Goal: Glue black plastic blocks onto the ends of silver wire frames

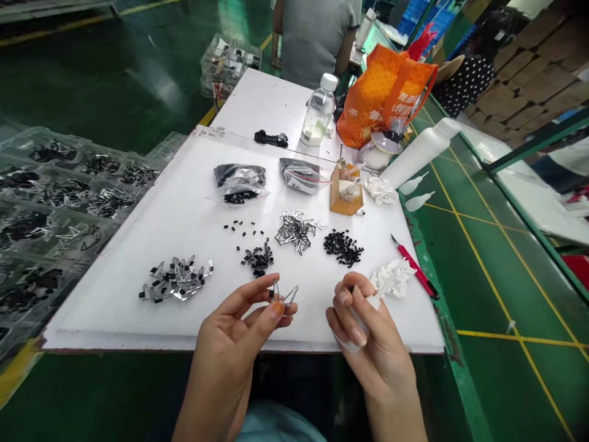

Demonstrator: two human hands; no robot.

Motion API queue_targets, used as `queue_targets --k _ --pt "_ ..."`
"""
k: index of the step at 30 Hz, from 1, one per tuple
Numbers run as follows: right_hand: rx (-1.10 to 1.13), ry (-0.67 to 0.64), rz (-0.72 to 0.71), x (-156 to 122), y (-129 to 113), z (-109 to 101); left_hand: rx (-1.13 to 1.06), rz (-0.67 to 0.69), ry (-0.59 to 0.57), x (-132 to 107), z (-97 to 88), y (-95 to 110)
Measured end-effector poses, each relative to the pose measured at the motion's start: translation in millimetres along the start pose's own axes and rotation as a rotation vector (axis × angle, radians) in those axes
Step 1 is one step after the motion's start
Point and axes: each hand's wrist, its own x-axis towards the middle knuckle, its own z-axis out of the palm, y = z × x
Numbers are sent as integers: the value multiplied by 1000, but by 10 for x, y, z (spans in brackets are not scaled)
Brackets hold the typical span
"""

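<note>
Head view: left hand (230,347) has its fingers (248,293) pinched on bent metal clips (291,297), right hand (378,344) grips a tiny black bit (351,288) plus a white bottle (348,342). Loose clip pile (296,232) sits on the counter (184,224), 12 o'clock from those held.

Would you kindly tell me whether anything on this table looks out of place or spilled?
Nothing serious: some small black pieces lie scattered beyond their pile, and the red knife lies by the right edge of the table, its blade apparently bare.

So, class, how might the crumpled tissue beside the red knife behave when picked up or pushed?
The tissue is probably floppy, given its thin-looking folds. It should be light, being a loose wad. Its uneven outline suggests little rolling.
</note>
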Motion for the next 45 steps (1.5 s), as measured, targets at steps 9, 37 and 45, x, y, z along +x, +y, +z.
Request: queue_targets --k 9,37,45 --pt "92 -47 64 -84 15 18 27 94 -10 -5 -9 -45" --pt "-87 136 -86 -224 224 24 331 380 132 -300 184 -13" --pt "-146 161 -236 -236 236 156 336 552 137 -314 198 -62"
